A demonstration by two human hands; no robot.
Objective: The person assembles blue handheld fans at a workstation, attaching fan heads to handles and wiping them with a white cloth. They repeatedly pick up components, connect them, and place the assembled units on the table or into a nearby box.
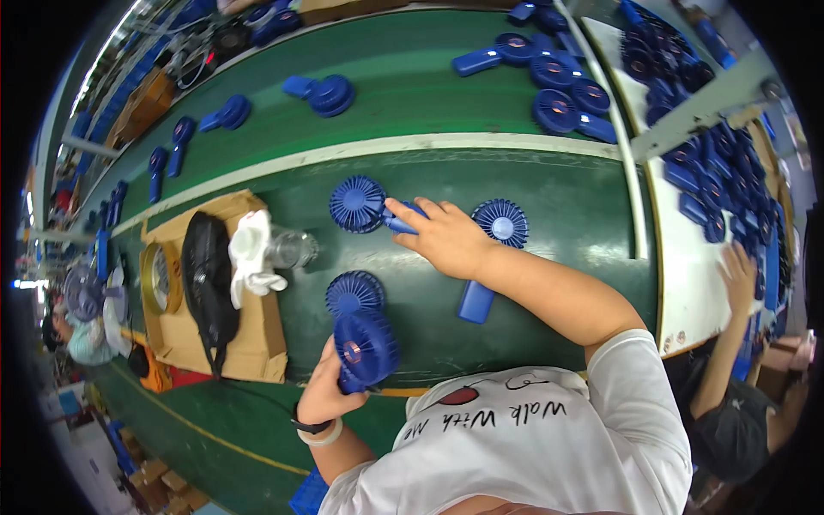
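My left hand (pixel 323 386) is closed around the handle of a blue handheld fan (pixel 367 348), raised near the bench's front edge. Partly behind it, a second blue fan (pixel 354 293) shows its ribbed round head. My right hand (pixel 448 237) reaches over the bench, with thumb and fingers on the handle of another fan (pixel 357 204) lying with its head to the left. Under my right forearm lies one more fan (pixel 500 221), its handle (pixel 475 301) pointing toward me; the forearm and hand hide its middle.
To the left, a cardboard tray (pixel 260 343) holds a black bag (pixel 209 283), a white glove (pixel 251 257) and a tape roll (pixel 157 279); a clear jar (pixel 294 249) adjoins it. Beyond a pale rail (pixel 412 148), several fans lie on a green belt (pixel 412 77). A co-worker's hand (pixel 736 273) is at right, near piled fans.
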